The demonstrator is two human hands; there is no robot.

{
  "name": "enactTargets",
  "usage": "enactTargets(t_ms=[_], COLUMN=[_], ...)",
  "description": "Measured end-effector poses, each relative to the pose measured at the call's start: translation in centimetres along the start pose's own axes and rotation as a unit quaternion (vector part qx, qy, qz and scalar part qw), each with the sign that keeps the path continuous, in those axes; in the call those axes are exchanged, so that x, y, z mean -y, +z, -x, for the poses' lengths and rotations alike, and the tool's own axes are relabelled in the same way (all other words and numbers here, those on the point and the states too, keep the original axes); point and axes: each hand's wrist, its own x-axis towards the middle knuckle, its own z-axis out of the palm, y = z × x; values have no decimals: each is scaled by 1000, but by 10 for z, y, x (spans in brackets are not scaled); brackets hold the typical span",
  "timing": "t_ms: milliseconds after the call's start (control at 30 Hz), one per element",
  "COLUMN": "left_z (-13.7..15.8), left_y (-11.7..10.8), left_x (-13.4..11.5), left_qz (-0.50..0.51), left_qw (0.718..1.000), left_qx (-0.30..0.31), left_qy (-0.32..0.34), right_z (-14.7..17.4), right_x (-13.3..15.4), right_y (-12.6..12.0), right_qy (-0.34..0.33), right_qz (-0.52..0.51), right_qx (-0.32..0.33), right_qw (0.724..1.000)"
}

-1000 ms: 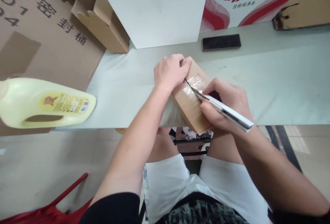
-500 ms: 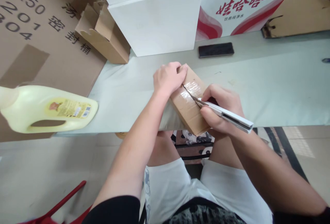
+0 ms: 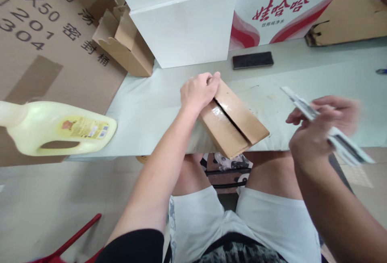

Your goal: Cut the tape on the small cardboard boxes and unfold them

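A small brown cardboard box (image 3: 216, 128) lies slantwise at the table's front edge, its near corner over the edge. Clear tape on its top is split along the seam, and a dark gap shows between the two flaps. My left hand (image 3: 199, 89) grips the box's far end, fingers curled over it. Off to the right of the box, my right hand (image 3: 320, 130) is closed around a white utility knife (image 3: 308, 109), its blade end pointing up and left. That hand and the knife are blurred by motion.
A black phone (image 3: 253, 60) lies behind the box, before white cartons (image 3: 184, 29). At left are a pale yellow jug (image 3: 90, 128), an open small carton (image 3: 130, 49) and a large printed carton (image 3: 39, 73). A flattened cardboard piece (image 3: 347, 13) stands at back right.
My right hand has lifted the utility knife off the box's seam and moved right. The cut seam has spread wider, with the right flap raised. My left hand stays on the box.
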Motion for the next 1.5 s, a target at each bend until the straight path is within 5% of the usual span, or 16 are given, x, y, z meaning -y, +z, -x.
enactTargets(t_ms=[200, 300, 433, 767, 1033, 1200, 1333, 1500], left_z=[0, 0, 0, 4, 17, 18, 28, 70], left_y=[-2, -2, -2, -5, -13, -13, -17, -20], left_x=[3, 3, 3, 32, 57, 55, 57, 83], left_qz=[38, 31, 41, 279, 280, 299, 317, 403], left_qw=[999, 999, 999, 946, 956, 950, 945, 912], left_qx=[0, 0, -12, -168, -84, -96, -67, -50], left_qy=[-5, -9, -16, 1, 17, 1, -38, -61], right_z=[22, 28, 27, 28, 46, 81, 93, 90], right_x=[-70, -85, -92, -90, -51, 5, 12, 2], right_y=[-26, -27, -22, -16, -37, -45, -31, -12], right_qy=[3, -12, -25, -34, -26, -19, 56, 265], right_qz=[233, 276, 270, 283, 207, 50, 18, -32], right_qx=[205, 289, 332, 324, 264, 343, 391, 334], right_qw=[951, 916, 903, 902, 942, 938, 919, 904])
